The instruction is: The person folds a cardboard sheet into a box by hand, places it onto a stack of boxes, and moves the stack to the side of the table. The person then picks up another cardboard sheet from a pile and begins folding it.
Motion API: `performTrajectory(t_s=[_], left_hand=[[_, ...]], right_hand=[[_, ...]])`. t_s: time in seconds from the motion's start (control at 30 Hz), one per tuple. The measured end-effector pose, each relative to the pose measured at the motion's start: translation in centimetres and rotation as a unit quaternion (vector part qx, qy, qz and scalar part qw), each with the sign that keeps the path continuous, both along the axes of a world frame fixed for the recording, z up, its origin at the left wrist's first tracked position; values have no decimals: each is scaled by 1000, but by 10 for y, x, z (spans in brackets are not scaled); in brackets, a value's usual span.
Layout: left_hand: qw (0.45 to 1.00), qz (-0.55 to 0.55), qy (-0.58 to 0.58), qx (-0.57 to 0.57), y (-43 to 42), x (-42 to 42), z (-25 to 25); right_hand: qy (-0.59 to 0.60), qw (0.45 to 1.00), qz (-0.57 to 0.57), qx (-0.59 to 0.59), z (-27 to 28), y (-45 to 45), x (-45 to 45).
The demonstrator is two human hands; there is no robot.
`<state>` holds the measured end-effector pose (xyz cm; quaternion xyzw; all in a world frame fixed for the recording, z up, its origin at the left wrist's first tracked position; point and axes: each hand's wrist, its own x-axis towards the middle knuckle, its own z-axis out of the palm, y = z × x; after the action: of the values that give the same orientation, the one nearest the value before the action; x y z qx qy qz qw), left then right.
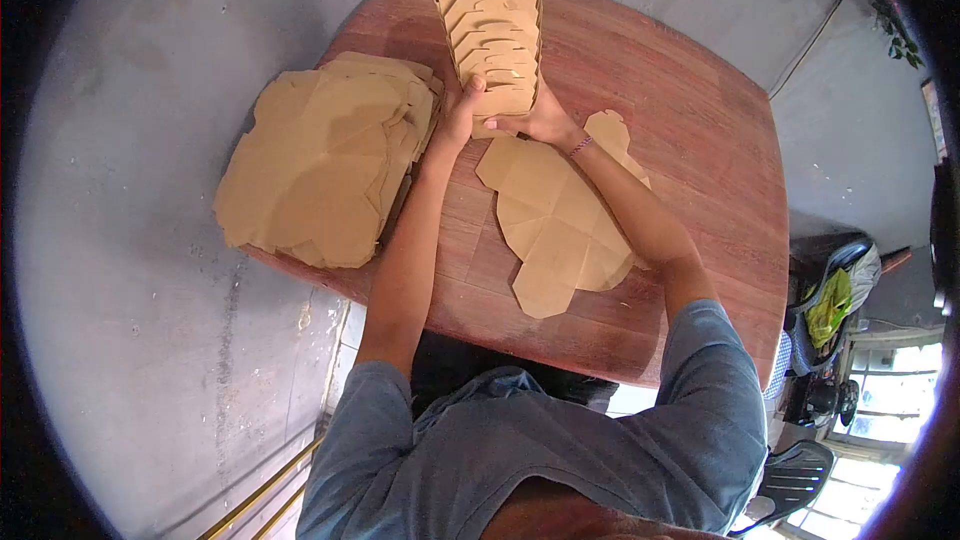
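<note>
Left grip (pixel 463 112) and right grip (pixel 545 120) both clamped on near end of nested cardboard row (pixel 495 40), which is over far part of desk (pixel 700 150). Creased flat sheet (pixel 545 225) lies on desk, right forearm (pixel 632 202) above its edge. Cardboard pile (pixel 310 160) lies beside left forearm (pixel 415 230).

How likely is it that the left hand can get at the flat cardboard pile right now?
Likely yes, if it lets go first: the left hand holds the folded cardboard stack, but the flat cardboard pile lies close beside that arm, with nothing visibly covering it.
</note>
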<state>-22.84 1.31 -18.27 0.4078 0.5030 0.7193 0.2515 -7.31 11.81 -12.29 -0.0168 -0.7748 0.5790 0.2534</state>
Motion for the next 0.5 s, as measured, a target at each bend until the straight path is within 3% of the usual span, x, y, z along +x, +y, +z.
performTrajectory(t_s=[0.17,0.47,0.5], left_hand=[[999,9,36,15,1,-4,-6],[997,-63,-32,30,3,-9,-24],[987,-78,-120,79,4,-8,-27]], right_hand=[[-7,998,-19,53,-2,1,1],[0,999,-22,41,-5,-1,1],[-1,999,-21,41,-7,0,0]])
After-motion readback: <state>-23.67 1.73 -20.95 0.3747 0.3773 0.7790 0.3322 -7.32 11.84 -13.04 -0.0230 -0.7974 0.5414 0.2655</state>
